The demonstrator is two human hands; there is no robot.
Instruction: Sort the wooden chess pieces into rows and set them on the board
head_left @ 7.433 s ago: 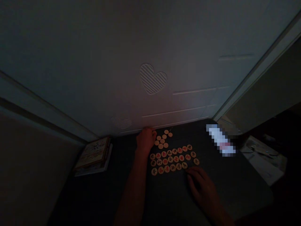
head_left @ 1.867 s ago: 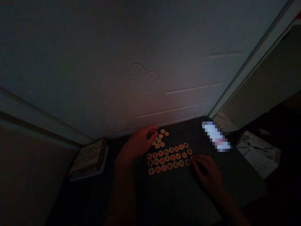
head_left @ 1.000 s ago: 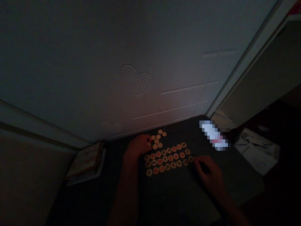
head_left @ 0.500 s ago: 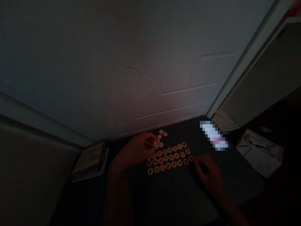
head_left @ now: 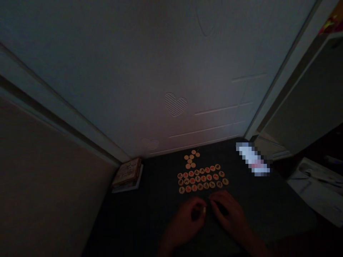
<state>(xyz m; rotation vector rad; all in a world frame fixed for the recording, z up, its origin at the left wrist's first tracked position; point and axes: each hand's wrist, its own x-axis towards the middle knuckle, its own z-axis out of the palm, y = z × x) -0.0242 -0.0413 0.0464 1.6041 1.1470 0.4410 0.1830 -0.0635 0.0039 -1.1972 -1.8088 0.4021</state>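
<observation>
My left hand is closed, with a small round xiangqi piece pinched on edge between thumb and fingers. Close to its right is my right hand, thumb and fingertips drawn together; whether anything is in them is hidden. Just beyond both hands lie three rows of round xiangqi pieces, face up with red and black characters. Behind these rows, a loose group of several plain-faced xiangqi pieces lies near the wall panel.
Everything rests on a dark tabletop against a pale panel with embossed hearts. A small stack of books sits at the left. A bright blurred-out object lies at the right; papers are beyond the edge. The light is dim.
My left hand has come back from the plain-faced group toward me, a piece in its fingers. My right hand has left the row's right end and moved in beside it. The view has shifted.
</observation>
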